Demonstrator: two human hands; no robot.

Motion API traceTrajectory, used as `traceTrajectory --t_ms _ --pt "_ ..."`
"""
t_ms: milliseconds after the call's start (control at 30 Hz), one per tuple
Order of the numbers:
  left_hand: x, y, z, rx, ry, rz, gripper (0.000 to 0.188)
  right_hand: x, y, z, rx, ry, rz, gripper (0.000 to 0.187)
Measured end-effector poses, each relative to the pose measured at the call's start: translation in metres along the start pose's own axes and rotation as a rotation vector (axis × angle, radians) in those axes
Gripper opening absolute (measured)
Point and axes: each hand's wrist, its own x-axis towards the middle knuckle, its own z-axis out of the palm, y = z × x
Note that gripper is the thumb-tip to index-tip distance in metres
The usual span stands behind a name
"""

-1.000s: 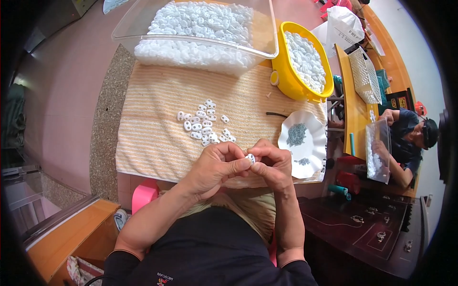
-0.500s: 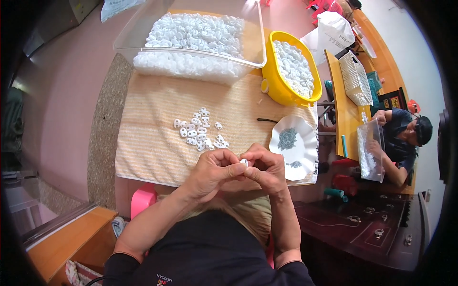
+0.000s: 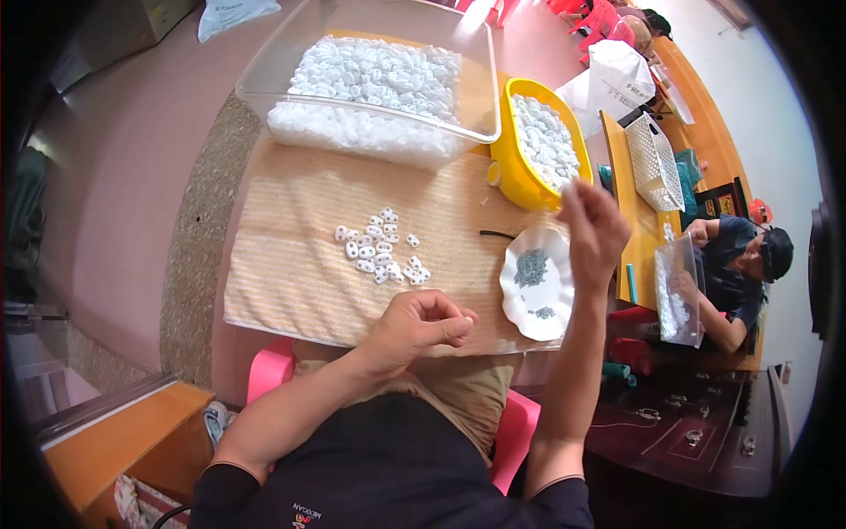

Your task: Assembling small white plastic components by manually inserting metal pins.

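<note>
My left hand (image 3: 418,328) hovers at the towel's near edge, fingers curled and thumb against the forefinger; anything between them is hidden. My right hand (image 3: 596,227) is raised by the near right side of the yellow tub (image 3: 504,159); motion blurs its fingers. That tub holds many small white plastic pieces (image 3: 542,137). On the towel (image 3: 295,256) lies a loose group of small white two-hole pieces (image 3: 379,247). Right of them, beside my right forearm, a white scalloped plate (image 3: 553,301) bears a heap of small grey parts (image 3: 530,267).
A large clear bin (image 3: 388,132) of white pieces stands at the back of the towel. A thin black stick (image 3: 497,234) lies by the plate. To the right, a person (image 3: 736,273) works over a clear container (image 3: 677,295). A white basket (image 3: 654,163) stands beyond.
My hands have parted. The right one has moved up and right toward the yellow tub; the left stays near the towel's edge. The white piece formerly between them is no longer visible there.
</note>
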Motion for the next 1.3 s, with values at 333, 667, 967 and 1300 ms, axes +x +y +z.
traceTrajectory --t_ms 333,667,967,1300 --pt "-0.004 -0.002 0.004 0.365 -0.335 -0.031 0.009 -0.063 -0.015 0.077 -0.087 -0.653 -0.043 0.016" --pt "-0.005 -0.004 0.003 0.416 -0.419 -0.031 0.01 -0.084 -0.015 0.094 -0.422 -0.699 -0.14 0.016" --pt "-0.005 -0.007 0.005 0.342 -0.345 0.041 0.012 -0.085 -0.012 0.095 -0.398 -0.751 -0.063 0.012" --pt "0.001 -0.005 -0.002 0.129 0.041 0.137 0.013 -0.093 0.001 0.071 0.115 -0.48 0.333 0.015"
